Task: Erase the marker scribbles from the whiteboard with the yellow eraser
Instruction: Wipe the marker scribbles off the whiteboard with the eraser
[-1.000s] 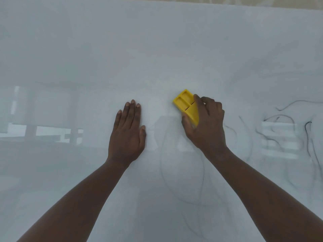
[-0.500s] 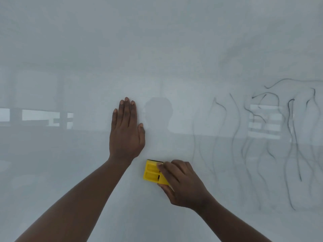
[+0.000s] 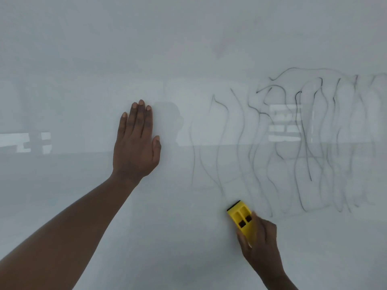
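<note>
Whiteboard (image 3: 83, 49) fills the head camera's whole view, its glossy pale surface carrying soft reflections of bright window shapes at the left edge and at centre right. Black marker scribbles (image 3: 303, 143) cover the right half of the board: thin wavy strokes that run mostly up and down, joined near the top by a looping line, some dark and sharp, others faint and grey. The strokes reach from just right of centre to the right edge.

A person's left hand (image 3: 136, 147) lies flat against the board left of centre, palm down, fingers straight and close together, thumb out to the side, holding nothing. Its bare forearm runs down to the lower left corner. The board around this hand shows no marks.

The right hand (image 3: 259, 245) sits low on the right, below the lowest ends of the nearest strokes. It is closed around a yellow eraser (image 3: 241, 218), fingers on one long side and thumb on the other, gripping its lower half. The eraser is pressed to the board and tilted, its upper end leaning to the left, a dark strip along its top edge and two dark square openings in its moulded back. Its top corner lies just beside the bottom of the leftmost strokes.
</note>
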Demonstrator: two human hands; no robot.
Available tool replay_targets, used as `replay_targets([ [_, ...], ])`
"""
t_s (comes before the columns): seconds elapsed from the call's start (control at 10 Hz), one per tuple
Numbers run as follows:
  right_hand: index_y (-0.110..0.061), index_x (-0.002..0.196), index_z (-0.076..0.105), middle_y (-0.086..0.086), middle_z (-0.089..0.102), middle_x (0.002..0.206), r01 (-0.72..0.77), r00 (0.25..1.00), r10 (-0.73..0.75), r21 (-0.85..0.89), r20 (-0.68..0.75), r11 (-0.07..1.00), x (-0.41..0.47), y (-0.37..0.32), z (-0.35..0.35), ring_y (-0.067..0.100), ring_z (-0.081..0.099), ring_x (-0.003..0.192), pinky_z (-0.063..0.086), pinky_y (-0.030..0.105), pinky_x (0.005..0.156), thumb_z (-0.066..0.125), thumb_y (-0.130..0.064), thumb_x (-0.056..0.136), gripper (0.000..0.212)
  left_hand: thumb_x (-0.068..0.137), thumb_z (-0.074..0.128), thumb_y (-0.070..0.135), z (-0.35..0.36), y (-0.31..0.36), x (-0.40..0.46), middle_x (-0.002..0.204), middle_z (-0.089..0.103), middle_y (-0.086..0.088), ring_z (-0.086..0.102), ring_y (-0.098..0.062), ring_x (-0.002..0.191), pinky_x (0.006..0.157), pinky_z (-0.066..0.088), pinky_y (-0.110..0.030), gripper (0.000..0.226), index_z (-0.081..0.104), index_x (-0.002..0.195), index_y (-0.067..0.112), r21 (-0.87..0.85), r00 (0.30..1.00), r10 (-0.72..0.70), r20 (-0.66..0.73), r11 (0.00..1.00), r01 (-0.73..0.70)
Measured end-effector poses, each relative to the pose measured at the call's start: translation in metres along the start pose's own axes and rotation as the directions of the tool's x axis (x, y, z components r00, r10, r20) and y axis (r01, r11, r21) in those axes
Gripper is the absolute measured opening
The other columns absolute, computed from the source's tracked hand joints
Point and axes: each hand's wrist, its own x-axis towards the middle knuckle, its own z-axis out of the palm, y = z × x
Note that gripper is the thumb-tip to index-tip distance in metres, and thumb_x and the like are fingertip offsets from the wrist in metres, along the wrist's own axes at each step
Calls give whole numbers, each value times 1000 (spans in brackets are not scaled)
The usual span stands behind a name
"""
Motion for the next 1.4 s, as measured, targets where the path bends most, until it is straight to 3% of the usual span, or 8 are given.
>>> replay_targets([
  [0.2, 9, 132, 43, 28, 49, 103, -499, 855, 504, 74, -121, 864, 50, 56, -30, 40, 43, 100, 42, 51, 87, 47, -49, 90, 72, 98, 32, 28, 6, 0, 0, 167, 12, -20, 6, -29, 157, 128, 8, -47, 67, 14, 157, 1, 29, 1000, 6, -25, 1000, -5],
  [0.4, 6, 126, 49, 29, 54, 104, -638, 691, 667, 200, -278, 744, 91, 41, -21, 39, 46, 103, 40, 49, 91, 54, -45, 89, 64, 100, 29, 29, 10, 2, -1, 167, 11, -20, 5, -29, 157, 128, 8, -48, 66, 12, 157, 1, 43, 999, 4, -45, 999, -2],
  [0.6, 3, 130, 50, 23, 52, 99, -447, 805, 519, 282, -285, 849, 105, -47, 8, 33, 44, 98, 38, 44, 85, 60, -41, 87, 62, 100, 28, 29, 11, 2, -1, 167, 10, -19, 5, -29, 157, 128, 9, -49, 66, 11, 157, 1, 50, 999, 11, -52, 999, -8],
  [0.8, -4, 130, 50, 11, 48, 103, -42, 974, 88, 215, -210, 976, 84, -152, 39, 29, 48, 91, 43, 41, 82, 65, -44, 88, 59, 101, 28, 29, 8, 1, -2, 167, 11, -19, 6, -29, 157, 128, 9, -48, 66, 11, 158, 2, 37, 999, 13, -38, 999, -11],
  [1.0, -4, 126, 53, 11, 64, 92, 322, 938, -306, 83, -164, 943, 82, -144, 40, 27, 57, 83, 47, 38, 71, 68, -45, 88, 58, 101, 30, 31, 6, 1, -2, 167, 11, -18, 5, -28, 157, 129, 8, -46, 67, 10, 158, 2, 34, 1000, 2, -19, 999, -1],
  [1.1, -3, 127, 53, 10, 56, 97, 226, 954, -203, 86, -219, 970, 119, -114, 25, 27, 53, 85, 45, 38, 73, 65, -44, 89, 57, 100, 29, 33, 5, 2, -2, 167, 10, -18, 6, -28, 157, 128, 10, -47, 68, 10, 158, 2, 42, 1000, -4, -11, 999, 4],
  [1.2, -3, 130, 51, 15, 52, 99, -53, 959, 85, 126, -270, 991, 161, -72, 2, 30, 49, 91, 45, 41, 80, 64, -43, 89, 59, 100, 28, 33, 4, 3, -2, 167, 10, -18, 7, -28, 157, 128, 12, -48, 68, 11, 158, 1, 41, 1000, -17, -7, 999, 17],
  [1.4, 1, 131, 49, 27, 51, 107, -475, 793, 535, 253, -291, 843, 196, 8, -38, 40, 47, 105, 41, 50, 93, 57, -50, 86, 69, 100, 29, 32, 5, 3, -2, 167, 12, -18, 9, -29, 156, 128, 13, -49, 68, 13, 157, 0, 42, 1000, -17, -21, 999, 18],
])
